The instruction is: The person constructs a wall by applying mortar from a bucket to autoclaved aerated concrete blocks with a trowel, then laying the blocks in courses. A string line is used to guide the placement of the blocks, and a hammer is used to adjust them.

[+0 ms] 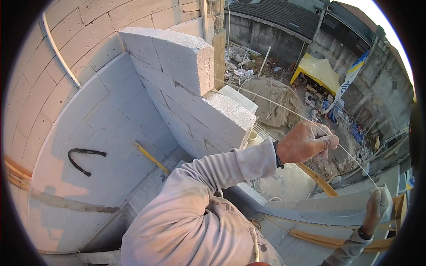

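White string [358, 166] slants across the right half of the view, from near the stepped block wall [177, 104], past the left hand [301, 142], down to the right hand [374, 210]. L to R: at far left a pale pipe [57, 54] runs curved against blockwork (how much of that curve is just the lens, can't say). Below it, a bent black strip [93, 152] shows against a pale grey surface, w/ a yellow bar [151, 157] slanting nearby. Next comes the stepped wall, top block set back from the course under it, rough ends facing R. Just past its end sits a whitish container [242, 101], w/ a sandy heap [275, 95] beyond. The person's grey sleeve [222, 170] crosses lower mid to the left hand, dark band [278, 155] at the wrist; thumb & fingers are pinched tog. on the string. In the bg, a yellow canopy [317, 68], then a slanted banner [345, 86]. Far R, well apart from the left, the right hand points fingers up, close by a pale block [387, 199]; the string reaches its fingertips, but can't tell if they grip it.
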Available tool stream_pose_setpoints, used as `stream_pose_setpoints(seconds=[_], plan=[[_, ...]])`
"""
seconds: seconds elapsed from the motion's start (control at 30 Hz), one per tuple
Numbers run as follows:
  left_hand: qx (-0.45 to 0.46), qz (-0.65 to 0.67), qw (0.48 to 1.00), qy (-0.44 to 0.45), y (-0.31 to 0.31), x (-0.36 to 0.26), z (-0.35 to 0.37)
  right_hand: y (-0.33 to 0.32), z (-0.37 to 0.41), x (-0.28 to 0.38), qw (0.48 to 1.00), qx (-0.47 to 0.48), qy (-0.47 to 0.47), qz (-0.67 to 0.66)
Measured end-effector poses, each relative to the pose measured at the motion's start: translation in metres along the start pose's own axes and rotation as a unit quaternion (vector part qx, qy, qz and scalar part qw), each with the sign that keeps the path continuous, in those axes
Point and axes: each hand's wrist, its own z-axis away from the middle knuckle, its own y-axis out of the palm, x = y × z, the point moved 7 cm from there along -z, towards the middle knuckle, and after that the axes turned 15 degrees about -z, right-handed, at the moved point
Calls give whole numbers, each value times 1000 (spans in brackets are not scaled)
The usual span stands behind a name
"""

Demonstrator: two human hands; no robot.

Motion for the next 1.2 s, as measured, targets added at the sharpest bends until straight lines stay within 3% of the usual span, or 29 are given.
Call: stream_pose_setpoints(seconds=[0.07, 0.17, 0.27, 0.3, 0.33, 0.4, 0.53, 0.63, 0.67, 0.7, 0.73, 0.8, 0.87, 0.9, 0.93, 0.97, 1.0, 1.03, 1.1, 1.2], plan=[[6, 3, 1000, -15, 1, 6, -1, -95, -6, 5, 987, -10, -31, 157], [31, 5, 999, -40, 9, 26, 3, -141, 5, 33, 973, -172, -97, 120], [33, -2, 997, -68, 6, 44, 14, -148, 5, 77, 954, -157, -57, 249], [27, -6, 996, -90, 2, 51, 21, -151, 8, 79, 947, -218, -33, 235], [27, -4, 995, -92, -2, 56, 27, -152, 6, 77, 947, -217, -32, 236], [23, -33, 989, -145, -14, 76, 41, -152, 2, 78, 934, -204, -111, 272], [9, -61, 976, -210, -37, 114, 78, -165, -13, 63, 930, -222, -94, 277], [-25, -75, 967, -243, -65, 130, 106, -167, -8, 93, 856, -275, -200, 388], [-29, -76, 966, -244, -74, 128, 112, -166, -11, 102, 858, -272, -201, 386], [-68, -72, 960, -261, -88, 126, 117, -148, -6, 119, 792, -217, -298, 487], [-101, -66, 953, -277, -101, 125, 123, -156, -4, 119, 793, -217, -305, 481], [-142, -24, 956, -257, -118, 122, 128, -217, -18, 76, 891, -256, -193, 321], [-185, -58, 946, -258, -126, 102, 129, -245, -7, 41, 927, -309, -111, 181], [-185, -66, 945, -261, -128, 105, 130, -232, -1, 34, 925, -331, -98, 156], [-196, -73, 941, -265, -133, 116, 134, -215, -1, 42, 924, -295, -103, 220], [-206, -69, 937, -273, -137, 126, 139, -226, -1, 28, 935, -313, -101, 131], [-211, -63, 933, -284, -140, 135, 146, -211, 2, 37, 934, -314, -118, 125], [-201, -65, 931, -297, -139, 144, 155, -202, 8, 40, 946, -310, -81, 56], [-211, -71, 927, -302, -142, 149, 154, -204, 11, 38, 951, -300, -73, 33], [-219, -73, 916, -328, -141, 151, 166, -220, 17, 22, 946, -309, -31, 90]])
